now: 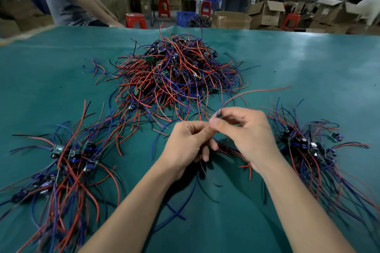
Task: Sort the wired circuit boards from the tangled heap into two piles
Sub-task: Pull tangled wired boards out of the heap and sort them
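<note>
Both hands meeting over the middle of the green worktop (308,63), nearer its front edge. Right hand (246,135) pinching a small wired board (219,114) between thumb and fingertips, most of it hidden; left hand (185,144) curled beside it, fingers closed on the trailing wires (226,149) below. Tangled heap (174,74) lying toward the back edge at centre, one sorted pile (70,162) toward the front left corner, the other pile (308,146) by the right edge.

Likely trouble: a long red lead (257,91) arching from the pinch back toward the heap, possibly snagged there, so a brisk pull could drag more boards forward. Loose strands from the heap already reaching toward the left pile, so the two could merge. Wires dangling beneath the hands could catch on strays by the front edge. Thin leads could tear at their solder joints if tugged hard
</note>
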`<state>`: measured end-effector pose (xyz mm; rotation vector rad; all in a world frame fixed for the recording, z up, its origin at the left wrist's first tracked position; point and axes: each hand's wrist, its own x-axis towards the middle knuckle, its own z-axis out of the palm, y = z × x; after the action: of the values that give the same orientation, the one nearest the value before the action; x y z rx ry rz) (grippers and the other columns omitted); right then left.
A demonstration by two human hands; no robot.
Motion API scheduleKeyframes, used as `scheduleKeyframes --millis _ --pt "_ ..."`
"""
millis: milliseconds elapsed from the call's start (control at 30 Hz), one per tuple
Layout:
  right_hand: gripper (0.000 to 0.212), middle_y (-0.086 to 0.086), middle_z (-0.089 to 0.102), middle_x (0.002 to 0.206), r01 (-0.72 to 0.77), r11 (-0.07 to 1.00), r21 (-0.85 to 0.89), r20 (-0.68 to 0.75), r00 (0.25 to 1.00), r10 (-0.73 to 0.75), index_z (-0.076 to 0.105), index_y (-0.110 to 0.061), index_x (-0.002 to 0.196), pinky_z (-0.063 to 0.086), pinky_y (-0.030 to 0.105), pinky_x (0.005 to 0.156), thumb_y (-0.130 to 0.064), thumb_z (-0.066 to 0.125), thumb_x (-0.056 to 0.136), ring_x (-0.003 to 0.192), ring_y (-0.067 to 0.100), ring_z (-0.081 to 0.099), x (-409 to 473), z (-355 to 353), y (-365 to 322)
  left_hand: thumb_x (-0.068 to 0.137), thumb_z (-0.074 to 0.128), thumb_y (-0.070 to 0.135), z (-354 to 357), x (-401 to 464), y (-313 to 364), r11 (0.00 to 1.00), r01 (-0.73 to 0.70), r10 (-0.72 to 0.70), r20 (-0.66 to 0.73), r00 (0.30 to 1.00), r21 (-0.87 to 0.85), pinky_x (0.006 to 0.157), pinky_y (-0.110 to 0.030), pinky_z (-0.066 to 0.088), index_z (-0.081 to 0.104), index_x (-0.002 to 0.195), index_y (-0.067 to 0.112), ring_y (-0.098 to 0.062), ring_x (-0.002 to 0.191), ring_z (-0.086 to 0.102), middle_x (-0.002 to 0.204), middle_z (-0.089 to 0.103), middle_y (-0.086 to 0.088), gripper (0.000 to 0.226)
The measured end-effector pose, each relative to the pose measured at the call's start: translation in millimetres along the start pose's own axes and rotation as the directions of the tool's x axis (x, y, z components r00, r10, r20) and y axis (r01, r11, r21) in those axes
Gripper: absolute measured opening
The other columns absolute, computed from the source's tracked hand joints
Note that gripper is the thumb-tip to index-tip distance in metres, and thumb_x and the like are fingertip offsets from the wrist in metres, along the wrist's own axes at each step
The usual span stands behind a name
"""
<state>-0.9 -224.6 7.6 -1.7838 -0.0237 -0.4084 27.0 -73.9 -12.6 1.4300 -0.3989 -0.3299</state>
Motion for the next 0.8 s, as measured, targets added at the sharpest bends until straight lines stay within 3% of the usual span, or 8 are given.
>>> scheduleKeyframes --millis 167,267,333,400,467,533,667,800 --pt "0.015 -0.013 0.071 0.066 0.062 0.994 0.09 -0.401 0.916 -0.021 0.077 -0.029 0.071 0.048 0.019 0.051 -0.021 0.084 0.082 0.06 0.004 0.058 5 -28 -13 0.099 0.057 0.02 3 -3 3 0.999 0.031 -0.033 0.085 0.996 0.024 0.034 -0.014 0.023 0.071 0.083 0.013 -0.008 0.034 0.047 0.055 0.062 -0.002 0.022" --pt "0.011 -0.019 0.067 0.062 0.083 0.995 -0.05 -0.639 0.763 -0.096 0.076 -0.038 0.07 0.054 0.038 0.061 -0.04 0.081 0.08 0.062 0.007 0.055 8 -61 -24 0.098 0.058 0.015 4 -4 5 0.998 0.062 -0.063 0.103 0.993 0.008 0.034 -0.014 0.024 0.071 0.079 0.011 -0.01 0.036 0.049 0.059 0.064 -0.005 0.023" --pt "0.012 -0.021 0.068 0.065 0.029 0.982 -0.185 -0.687 0.711 -0.15 0.075 -0.044 0.073 0.06 0.048 0.074 -0.056 0.076 0.074 0.062 0.004 0.059 10 -89 -30 0.096 0.057 0.01 4 -2 6 0.995 0.09 -0.088 0.049 0.995 -0.032 0.035 -0.012 0.026 0.069 0.078 0.008 -0.01 0.037 0.048 0.061 0.065 -0.005 0.022" --pt "0.026 -0.016 0.073 0.074 -0.18 0.894 -0.411 -0.607 0.786 -0.12 0.075 -0.049 0.079 0.061 0.049 0.083 -0.072 0.07 0.067 0.07 0.01 0.068 10 -119 -36 0.096 0.054 0.009 3 -1 7 0.992 0.101 -0.103 -0.014 0.995 -0.076 0.036 -0.012 0.026 0.068 0.079 0.008 -0.009 0.038 0.047 0.063 0.066 -0.005 0.022" --pt "0.054 -0.001 0.079 0.091 -0.388 0.648 -0.655 -0.489 0.872 0.028 0.076 -0.031 0.086 0.058 0.05 0.093 -0.079 0.068 0.062 0.092 0.028 0.074 10 -139 -38 0.097 0.053 0.009 3 0 7 0.993 0.095 -0.098 -0.037 0.994 -0.068 0.036 -0.013 0.025 0.067 0.08 0.009 -0.009 0.039 0.047 0.064 0.066 -0.004 0.022" --pt "0.055 0.007 0.079 0.106 -0.446 0.493 -0.747 -0.442 0.887 0.133 0.073 -0.024 0.089 0.054 0.053 0.1 -0.074 0.074 0.068 0.107 0.036 0.07 12 -138 -46 0.097 0.053 0.009 4 0 6 0.994 0.098 -0.099 -0.037 0.994 -0.049 0.036 -0.014 0.024 0.067 0.08 0.01 -0.009 0.04 0.048 0.064 0.066 -0.003 0.022" --pt "0.021 -0.005 0.075 0.078 -0.199 0.548 -0.813 -0.259 0.965 -0.034 0.066 -0.033 0.065 0.058 0.036 0.081 -0.053 0.065 0.072 0.086 0.029 0.072 32 -72 -56 0.096 0.054 0.01 4 1 5 0.993 0.105 -0.107 -0.046 0.993 -0.044 0.037 -0.015 0.023 0.068 0.082 0.01 -0.009 0.041 0.048 0.065 0.066 -0.003 0.02" --pt "0.036 0.013 0.071 0.107 -0.082 0.404 -0.911 -0.058 0.996 0.071 0.072 -0.019 0.1 0.055 0.042 0.085 -0.051 0.059 0.092 0.103 0.037 0.068 73 18 -25 0.096 0.053 0.007 3 3 4 0.992 0.1 -0.105 -0.069 0.992 -0.081 0.039 -0.016 0.026 0.065 0.082 0.011 -0.009 0.039 0.042 0.064 0.066 -0.004 0.018"
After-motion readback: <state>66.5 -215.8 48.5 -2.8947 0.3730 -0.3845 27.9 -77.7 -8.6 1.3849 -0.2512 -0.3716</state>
